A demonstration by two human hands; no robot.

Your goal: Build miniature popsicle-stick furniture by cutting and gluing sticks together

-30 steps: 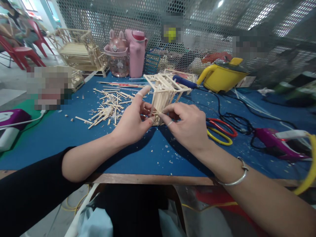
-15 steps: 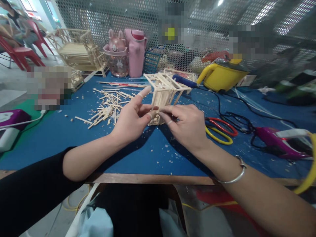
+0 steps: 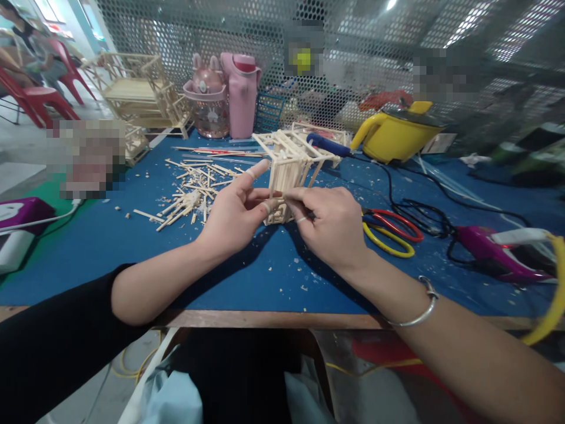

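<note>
1. The person sits at a table covered with a blue mat (image 3: 247,277), and both bare hands meet at a small pale model built of thin wooden sticks (image 3: 289,171), which stands on the mat near the middle, in front of the person.
2. The left hand (image 3: 233,215) is at the left side of the model. Its thumb and lower fingers press on the lower part of the stick frame, while the index finger (image 3: 253,171) points up and away, not touching it.
3. The right hand (image 3: 333,227) is at the right side. Its fingers are bent and closed in a pinch at the lower front of the model, just beside the left thumb. I cannot tell if a separate stick is between the fingertips.
4. A silver bangle (image 3: 417,309) is on the right wrist; a black sleeve (image 3: 53,347) covers the left arm.
5. To the left of the model lies a loose pile of cut wooden sticks (image 3: 192,191).
6. To the right, near the right hand, lie scissors with red and yellow handles (image 3: 392,232), and further right a purple glue gun (image 3: 494,253) with black cable.
7. At the back stand a pink bottle (image 3: 242,94), a pink rabbit cup (image 3: 207,109), a yellow electric pot (image 3: 399,135) and a bigger wooden stick model (image 3: 135,94).
</note>
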